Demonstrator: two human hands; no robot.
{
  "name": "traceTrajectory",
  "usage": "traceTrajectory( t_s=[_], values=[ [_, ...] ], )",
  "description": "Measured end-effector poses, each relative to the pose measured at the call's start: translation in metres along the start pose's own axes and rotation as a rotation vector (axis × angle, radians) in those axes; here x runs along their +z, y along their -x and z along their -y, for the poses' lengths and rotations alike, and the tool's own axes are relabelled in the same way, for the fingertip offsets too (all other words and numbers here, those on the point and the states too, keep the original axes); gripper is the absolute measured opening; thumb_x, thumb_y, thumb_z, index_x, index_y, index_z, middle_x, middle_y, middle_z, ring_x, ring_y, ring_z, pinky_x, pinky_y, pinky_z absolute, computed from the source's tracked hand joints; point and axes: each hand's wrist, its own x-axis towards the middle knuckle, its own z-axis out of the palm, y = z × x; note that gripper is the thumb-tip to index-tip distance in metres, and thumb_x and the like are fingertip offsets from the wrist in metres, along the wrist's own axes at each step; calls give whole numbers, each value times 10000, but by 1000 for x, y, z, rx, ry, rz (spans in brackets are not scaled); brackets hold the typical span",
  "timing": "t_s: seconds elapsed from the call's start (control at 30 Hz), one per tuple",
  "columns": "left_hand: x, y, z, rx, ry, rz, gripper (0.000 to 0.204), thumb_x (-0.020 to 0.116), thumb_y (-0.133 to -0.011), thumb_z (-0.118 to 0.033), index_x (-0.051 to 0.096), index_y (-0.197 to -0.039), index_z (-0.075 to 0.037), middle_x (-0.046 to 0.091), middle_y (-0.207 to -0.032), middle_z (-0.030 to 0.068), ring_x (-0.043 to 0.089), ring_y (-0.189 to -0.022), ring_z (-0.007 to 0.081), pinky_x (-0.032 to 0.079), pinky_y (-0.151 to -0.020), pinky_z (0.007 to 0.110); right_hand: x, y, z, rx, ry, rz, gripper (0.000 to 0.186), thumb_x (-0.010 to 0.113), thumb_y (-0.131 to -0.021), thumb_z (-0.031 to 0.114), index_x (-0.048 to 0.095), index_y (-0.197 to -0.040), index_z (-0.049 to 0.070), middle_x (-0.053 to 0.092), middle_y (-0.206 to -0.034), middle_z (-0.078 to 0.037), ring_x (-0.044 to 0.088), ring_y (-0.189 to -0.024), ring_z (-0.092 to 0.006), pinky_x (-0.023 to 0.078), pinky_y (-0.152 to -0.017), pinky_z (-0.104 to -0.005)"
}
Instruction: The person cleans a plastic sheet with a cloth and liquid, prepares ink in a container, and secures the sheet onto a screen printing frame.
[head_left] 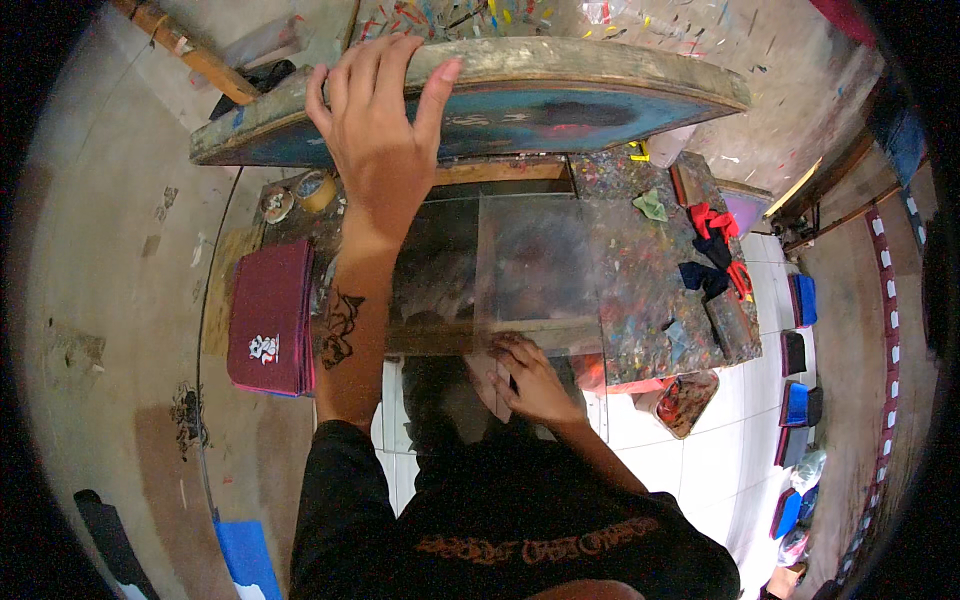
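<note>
My left hand (385, 130) reaches up and grips the top edge of a raised wooden-framed printing screen (640, 70), its fingers over the wood and thumb to the right. The screen stands tilted up at the table's far side, its face blue with dark patches. Below it lies a dark glass-like panel (540, 250) with a pale strip along its near edge. My right hand (540, 385) is at that near edge, fingers apart and slightly bent; I make out nothing held in it. Left of my forearm sits a stack of maroon fabric pieces (270, 315) with a white printed figure on top.
The paint-spattered table (640, 310) bears a green scrap (650, 205), red and dark cloth scraps (708, 250) and red-handled scissors (740, 278). Tubs (315, 190) stand at its far left. A paint-stained tray (686, 403) is at the right; blue and dark fabric pieces (795, 403) line the floor's right side.
</note>
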Motion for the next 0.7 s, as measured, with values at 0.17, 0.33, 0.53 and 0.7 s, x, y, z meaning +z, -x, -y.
traceTrajectory(
  t_s=[0.17,0.33,0.53,0.7],
  values=[
    [-7,5,3,27,-3,58,413,717,-915,-357,644,-1251,-128,626,-1304,54,536,-1232,266,238,-1131,509,-27,13,-17,199,27,51,415,621,-973,278,606,-1305,30,545,-1403,-191,461,-1350,-394,362,-1141,-489],
    [-45,43,-15,-12,11,197,510,746,-881,-405,629,-1301,-141,597,-1374,46,533,-1245,278,232,-1128,510,-23,1,-10,-35,103,38,491,631,-966,299,559,-1351,2,497,-1453,-205,430,-1378,-402,359,-1138,-492],
    [-50,48,-11,17,6,203,544,735,-875,-468,630,-1304,-150,597,-1364,43,544,-1226,276,257,-1107,514,26,-40,11,56,194,-42,376,705,-898,277,644,-1125,-16,577,-1177,-192,534,-1109,-382,436,-945,-504],
    [-35,34,-2,60,-2,147,543,710,-894,-489,620,-1316,-160,607,-1319,46,538,-1218,271,259,-1101,516,-9,-47,16,-19,253,-299,197,756,-812,133,669,-938,9,604,-932,-126,575,-876,-327,462,-746,-456]
  ],
)
